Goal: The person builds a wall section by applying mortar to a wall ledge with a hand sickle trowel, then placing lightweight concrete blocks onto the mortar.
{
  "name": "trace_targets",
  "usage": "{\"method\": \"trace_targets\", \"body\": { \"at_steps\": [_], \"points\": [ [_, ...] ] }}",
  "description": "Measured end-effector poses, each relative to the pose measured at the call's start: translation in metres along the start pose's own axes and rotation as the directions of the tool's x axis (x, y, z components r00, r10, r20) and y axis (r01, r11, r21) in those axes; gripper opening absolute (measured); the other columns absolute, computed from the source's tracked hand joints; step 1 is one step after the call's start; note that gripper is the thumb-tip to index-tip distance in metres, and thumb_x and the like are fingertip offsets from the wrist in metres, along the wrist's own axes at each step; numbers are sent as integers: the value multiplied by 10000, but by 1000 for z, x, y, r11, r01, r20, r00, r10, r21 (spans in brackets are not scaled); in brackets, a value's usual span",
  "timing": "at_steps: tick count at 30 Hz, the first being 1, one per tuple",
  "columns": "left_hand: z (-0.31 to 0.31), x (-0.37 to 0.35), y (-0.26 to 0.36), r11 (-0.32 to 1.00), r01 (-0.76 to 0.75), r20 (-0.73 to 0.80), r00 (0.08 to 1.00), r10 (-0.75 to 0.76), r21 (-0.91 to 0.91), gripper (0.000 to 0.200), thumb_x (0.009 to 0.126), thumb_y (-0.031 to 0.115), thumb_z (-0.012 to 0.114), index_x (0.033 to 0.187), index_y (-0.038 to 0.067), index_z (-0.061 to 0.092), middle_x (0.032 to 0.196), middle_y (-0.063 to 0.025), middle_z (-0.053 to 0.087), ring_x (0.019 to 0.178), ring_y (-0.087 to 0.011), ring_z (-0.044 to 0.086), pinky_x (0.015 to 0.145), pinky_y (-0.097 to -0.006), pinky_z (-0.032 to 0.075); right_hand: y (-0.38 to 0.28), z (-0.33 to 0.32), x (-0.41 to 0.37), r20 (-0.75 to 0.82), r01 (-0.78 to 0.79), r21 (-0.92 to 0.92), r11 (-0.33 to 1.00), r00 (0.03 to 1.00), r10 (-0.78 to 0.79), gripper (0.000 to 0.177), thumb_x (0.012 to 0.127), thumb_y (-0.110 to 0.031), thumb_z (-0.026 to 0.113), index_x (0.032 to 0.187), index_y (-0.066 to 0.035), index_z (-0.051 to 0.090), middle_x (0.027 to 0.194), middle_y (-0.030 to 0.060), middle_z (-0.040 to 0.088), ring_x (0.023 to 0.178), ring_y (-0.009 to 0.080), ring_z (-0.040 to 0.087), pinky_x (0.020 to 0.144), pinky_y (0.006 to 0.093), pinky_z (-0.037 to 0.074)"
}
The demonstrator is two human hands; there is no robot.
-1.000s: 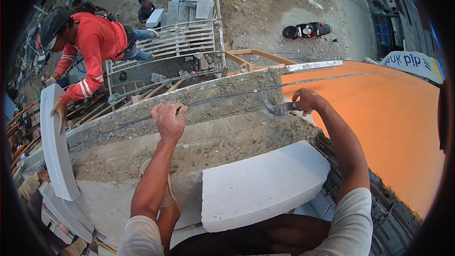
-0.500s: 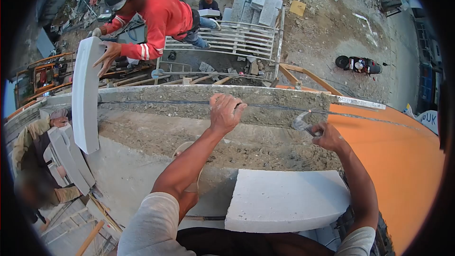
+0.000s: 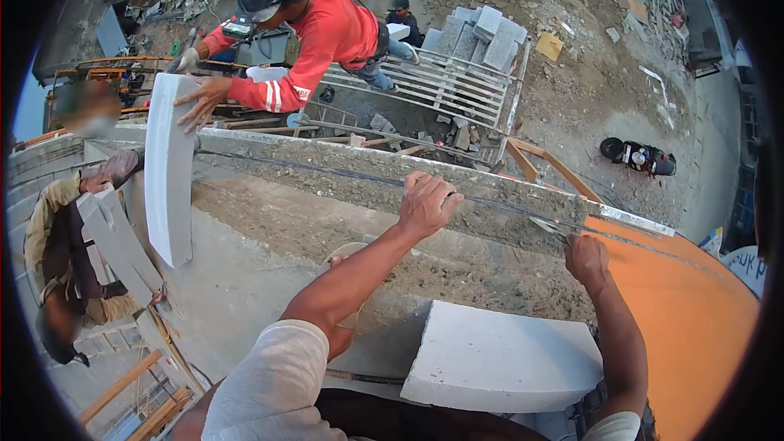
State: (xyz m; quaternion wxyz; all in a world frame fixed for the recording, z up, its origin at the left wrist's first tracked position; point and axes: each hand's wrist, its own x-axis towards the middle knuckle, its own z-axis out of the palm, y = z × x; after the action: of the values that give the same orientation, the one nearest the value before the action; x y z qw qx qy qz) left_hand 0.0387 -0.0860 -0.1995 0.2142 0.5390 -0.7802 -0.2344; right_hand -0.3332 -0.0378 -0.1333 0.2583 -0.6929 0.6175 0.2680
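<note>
My left hand [image 3: 428,204] is closed around the dark rebar [image 3: 327,170] that runs along the mortar-topped wall edge [image 3: 506,204]. In my right hand [image 3: 586,260] is a trowel [image 3: 549,227], its blade over the mortar at the right part of the rebar, beside the orange wall face. A large white block [image 3: 502,355] lies below my hands, close to my body. Mortar-smeared concrete [image 3: 327,229] stretches between the block and the rebar.
A person in red [image 3: 335,28] holds an upright white block [image 3: 169,171] at the left. Another person [image 3: 57,253] handles blocks [image 3: 122,237] at the lower left. Scaffolding [image 3: 425,86], stacked blocks [image 3: 482,37] and a motorcycle [image 3: 639,157] are beyond the wall.
The view has shifted, so most things sit further right and lower. The trowel blade has turned and now looks thin and edge-on. The person at the lower left has changed posture.
</note>
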Motion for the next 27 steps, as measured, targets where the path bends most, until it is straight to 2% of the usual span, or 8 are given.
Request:
{"method": "trace_targets", "body": {
  "at_steps": [2,4,8,11,18,22,25,27],
  "points": [
    [3,2,0,999,-34,-43,999,33,-37,211,882,302,678,836,98,654,783,-45,624,797,-262,600,927,-445,356,9,-9,-2,-80,-26,32,999,996,28,210,845,-289,640,809,-88,690,759,179,689,745,355,693,698,453,551],
    [2,3,1,1000,-19,1,1000,19,16,185,871,282,696,857,99,669,803,-47,630,823,-258,592,922,-442,355,13,-30,-8,6,-47,-16,999,999,47,287,858,-335,633,736,-85,700,753,170,695,753,344,697,709,438,557],
    [6,4,4,999,-34,-7,999,34,1,177,869,271,702,862,98,668,802,-55,622,826,-267,580,922,-441,350,29,-44,-15,33,-80,-30,996,996,81,390,894,-445,622,847,-67,708,797,183,696,818,367,686,751,463,536],
    [2,5,1,998,-47,-29,998,47,30,176,871,268,701,859,96,664,799,-58,618,824,-271,578,920,-440,349,35,-66,-13,224,-212,16,977,953,203,395,874,-412,652,953,-31,717,952,178,726,933,330,701,813,408,545],
    [0,7,5,1000,-13,35,999,12,23,173,870,257,702,852,90,663,801,-58,618,828,-271,582,919,-432,350,46,-83,-24,222,-227,7,974,950,220,378,876,-398,649,927,-32,730,905,175,727,919,328,702,805,417,543],
    [1,2,8,1000,-25,-5,1000,25,18,172,872,257,698,854,90,665,802,-57,618,832,-269,584,919,-430,350,57,-25,-25,268,-264,61,962,933,239,348,876,-394,639,954,-70,740,909,169,729,914,326,703,822,417,547],
    [-1,12,3,997,-40,-14,999,41,72,173,876,260,694,857,91,663,804,-58,622,842,-269,587,922,-434,350,64,20,-15,261,-134,-99,986,953,156,332,874,-396,635,967,-97,747,909,158,731,919,321,703,842,412,549],
    [1,2,5,1000,-5,16,1000,4,31,173,878,263,692,856,94,659,803,-58,622,847,-273,587,928,-438,346,68,23,-24,231,-201,12,979,954,193,336,874,-400,631,969,-100,748,910,148,734,936,311,702,861,408,550]
  ]
}}
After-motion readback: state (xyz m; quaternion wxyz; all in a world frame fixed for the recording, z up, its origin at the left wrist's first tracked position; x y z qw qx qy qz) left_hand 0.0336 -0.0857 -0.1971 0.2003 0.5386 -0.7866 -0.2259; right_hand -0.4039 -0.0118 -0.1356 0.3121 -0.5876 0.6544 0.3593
